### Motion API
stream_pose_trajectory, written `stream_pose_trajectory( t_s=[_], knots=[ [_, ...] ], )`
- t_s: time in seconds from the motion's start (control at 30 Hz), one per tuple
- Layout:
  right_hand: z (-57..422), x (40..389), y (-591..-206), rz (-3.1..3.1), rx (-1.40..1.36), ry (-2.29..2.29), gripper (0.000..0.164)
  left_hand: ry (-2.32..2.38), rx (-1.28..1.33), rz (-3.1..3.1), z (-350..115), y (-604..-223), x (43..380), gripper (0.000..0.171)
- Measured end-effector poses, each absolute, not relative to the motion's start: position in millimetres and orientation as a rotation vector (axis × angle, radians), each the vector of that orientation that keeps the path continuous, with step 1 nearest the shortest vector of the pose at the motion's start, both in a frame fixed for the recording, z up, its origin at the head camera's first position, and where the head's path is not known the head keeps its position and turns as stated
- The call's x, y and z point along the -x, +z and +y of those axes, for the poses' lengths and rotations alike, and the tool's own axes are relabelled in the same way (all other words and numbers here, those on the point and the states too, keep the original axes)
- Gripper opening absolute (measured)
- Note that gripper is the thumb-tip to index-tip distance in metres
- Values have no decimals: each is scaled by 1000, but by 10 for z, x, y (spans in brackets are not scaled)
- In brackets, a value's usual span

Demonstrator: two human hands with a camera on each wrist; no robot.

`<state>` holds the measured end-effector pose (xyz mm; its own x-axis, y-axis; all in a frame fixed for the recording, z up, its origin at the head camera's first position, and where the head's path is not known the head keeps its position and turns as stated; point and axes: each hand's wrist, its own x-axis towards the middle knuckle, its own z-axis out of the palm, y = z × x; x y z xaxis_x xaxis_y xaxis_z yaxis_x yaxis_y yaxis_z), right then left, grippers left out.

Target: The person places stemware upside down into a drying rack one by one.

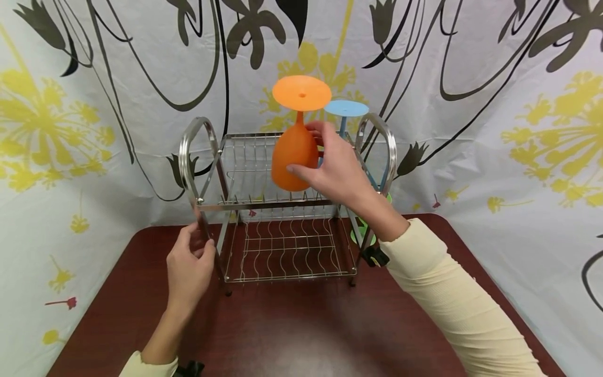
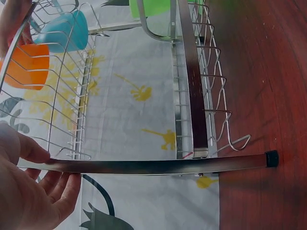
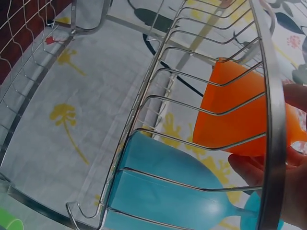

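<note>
My right hand (image 1: pixel 341 167) holds an orange wine glass (image 1: pixel 293 159) upside down, thumb on the front of the bowl and fingers behind it near the stem. The glass is at the upper tier of a two-tier metal dish rack (image 1: pixel 264 207), its flat foot pointing up. Just behind it to the right, a blue wine glass (image 1: pixel 347 108) stands inverted on the same tier, partly hidden by my right hand. My left hand (image 1: pixel 190 267) grips the rack's left post, with thumb and fingers on either side of it in the left wrist view.
Something green (image 1: pixel 365 236) shows by the rack's right side, mostly behind my right arm. The lower tier (image 1: pixel 289 246) has wavy wires. Everything stands on a dark red-brown table (image 1: pixel 292 330), with a flower-patterned sheet (image 1: pixel 141 63) behind.
</note>
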<state>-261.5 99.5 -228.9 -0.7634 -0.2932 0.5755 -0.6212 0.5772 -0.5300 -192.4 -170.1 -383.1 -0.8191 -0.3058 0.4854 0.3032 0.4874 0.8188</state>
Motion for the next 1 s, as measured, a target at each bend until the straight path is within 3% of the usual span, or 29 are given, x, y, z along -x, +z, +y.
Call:
stream_pose_trajectory(
  t_s=[1.0],
  knots=[
    [894,2757,-2317,-2629,-628,791,75,-1313,-5,-2188,-1710,-3828,1928,36]
  ],
)
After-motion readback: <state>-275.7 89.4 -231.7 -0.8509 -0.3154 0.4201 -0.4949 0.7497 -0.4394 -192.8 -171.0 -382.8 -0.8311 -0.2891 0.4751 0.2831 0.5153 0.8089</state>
